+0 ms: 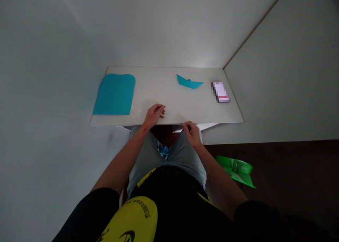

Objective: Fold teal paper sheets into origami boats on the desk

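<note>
My left hand (155,114) rests on its side on the white table (169,93), fingers loosely bent and a little apart, with nothing in it. At the table's front edge, above my lap, my right hand (192,133) hangs with its fingers loosely curled and a gap beside the thumb; I see nothing in it. A folded blue paper boat (189,82) lies beyond both hands, towards the back of the table. To the left of my left hand are flat blue sheets of paper (115,95), with their far edge curved.
A phone (221,92), blurred out, lies at the table's right end. Walls close in at the left, back and right. A green plastic dustpan-like thing (237,169) is on the dark floor at right. Something blue (164,150) shows between my thighs, its kind unclear.
</note>
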Motion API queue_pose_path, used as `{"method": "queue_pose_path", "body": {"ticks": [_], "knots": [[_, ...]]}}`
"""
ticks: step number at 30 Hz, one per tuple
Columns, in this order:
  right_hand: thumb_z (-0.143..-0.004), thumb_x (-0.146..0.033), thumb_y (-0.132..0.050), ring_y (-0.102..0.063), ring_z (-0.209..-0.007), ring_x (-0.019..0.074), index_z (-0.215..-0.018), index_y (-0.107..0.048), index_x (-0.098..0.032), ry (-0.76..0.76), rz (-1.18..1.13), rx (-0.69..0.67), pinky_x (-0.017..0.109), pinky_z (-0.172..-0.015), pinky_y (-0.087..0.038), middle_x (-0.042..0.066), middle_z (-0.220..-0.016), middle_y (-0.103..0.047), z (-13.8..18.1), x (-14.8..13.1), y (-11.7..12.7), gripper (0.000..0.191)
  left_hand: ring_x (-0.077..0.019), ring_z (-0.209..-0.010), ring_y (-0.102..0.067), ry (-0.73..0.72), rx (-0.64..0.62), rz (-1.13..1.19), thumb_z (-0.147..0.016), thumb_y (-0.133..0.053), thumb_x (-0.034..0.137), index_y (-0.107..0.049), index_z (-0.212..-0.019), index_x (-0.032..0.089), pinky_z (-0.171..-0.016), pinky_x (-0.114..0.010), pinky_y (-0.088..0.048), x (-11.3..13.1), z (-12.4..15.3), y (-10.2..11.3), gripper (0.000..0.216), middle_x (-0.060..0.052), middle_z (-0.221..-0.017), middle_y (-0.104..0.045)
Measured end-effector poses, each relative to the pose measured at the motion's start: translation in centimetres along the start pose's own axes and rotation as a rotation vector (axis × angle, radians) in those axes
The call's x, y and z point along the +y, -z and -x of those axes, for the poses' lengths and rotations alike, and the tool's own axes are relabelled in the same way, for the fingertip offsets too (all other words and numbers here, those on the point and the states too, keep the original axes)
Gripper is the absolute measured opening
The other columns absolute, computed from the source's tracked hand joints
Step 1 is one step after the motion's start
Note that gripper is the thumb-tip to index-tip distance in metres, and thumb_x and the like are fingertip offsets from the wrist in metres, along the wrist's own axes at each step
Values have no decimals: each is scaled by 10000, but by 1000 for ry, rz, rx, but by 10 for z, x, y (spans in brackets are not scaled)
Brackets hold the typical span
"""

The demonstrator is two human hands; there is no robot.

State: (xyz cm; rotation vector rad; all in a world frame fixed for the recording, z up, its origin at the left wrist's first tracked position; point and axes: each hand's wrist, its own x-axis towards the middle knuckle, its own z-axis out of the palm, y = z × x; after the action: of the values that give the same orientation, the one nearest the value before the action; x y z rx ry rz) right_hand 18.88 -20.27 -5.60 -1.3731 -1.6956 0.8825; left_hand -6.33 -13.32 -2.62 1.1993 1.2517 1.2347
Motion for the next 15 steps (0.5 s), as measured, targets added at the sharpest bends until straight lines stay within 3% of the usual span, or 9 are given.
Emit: {"method": "queue_pose_path", "body": {"ticks": [4, 7, 11, 15], "knots": [[-1060, -372, -549, -721, -939, 280, -982, -751, -241, 66, 312, -506, 437, -911, -525, 95, -996, -787, 69, 22, -21, 253, -145, -739, -668, -20, 4, -20, -895, -745, 556, -707, -1030, 171, -544, -236, -584, 1, 1, 1, 410, -48, -872, -710], [-1037, -300, -603, -753, -1063, 285, -1093, -783, -250, 84, 502, -804, 417, -984, -503, 91, -1142, -814, 84, 20, -45, 195, -122, -705, -641, -50, 8, -80, -907, -736, 498, -716, -1012, 177, -540, -210, -559, 1, 4, -2, 339, -37, -868, -707], [-1055, -313, -572, -731, -1207, 277, -1262, -757, -230, 47, 684, -955, 370, -1037, -479, 107, -1306, -789, 78, 10, -63, 289, -133, -755, -635, -130, 59, -211, -930, -685, 385, -730, -1021, 187, -550, -211, -530, 0, 4, -4, 222, -33, -898, -704], [-1046, -289, -547, -720, -1238, 292, -1271, -764, -190, 41, 767, -985, 380, -1071, -460, 144, -1305, -786, 77, 9, -68, 328, -142, -759, -622, -240, 55, -438, -944, -654, 291, -729, -1007, 191, -673, -269, -528, 3, 3, 0, 140, -20, -854, -684]]}}
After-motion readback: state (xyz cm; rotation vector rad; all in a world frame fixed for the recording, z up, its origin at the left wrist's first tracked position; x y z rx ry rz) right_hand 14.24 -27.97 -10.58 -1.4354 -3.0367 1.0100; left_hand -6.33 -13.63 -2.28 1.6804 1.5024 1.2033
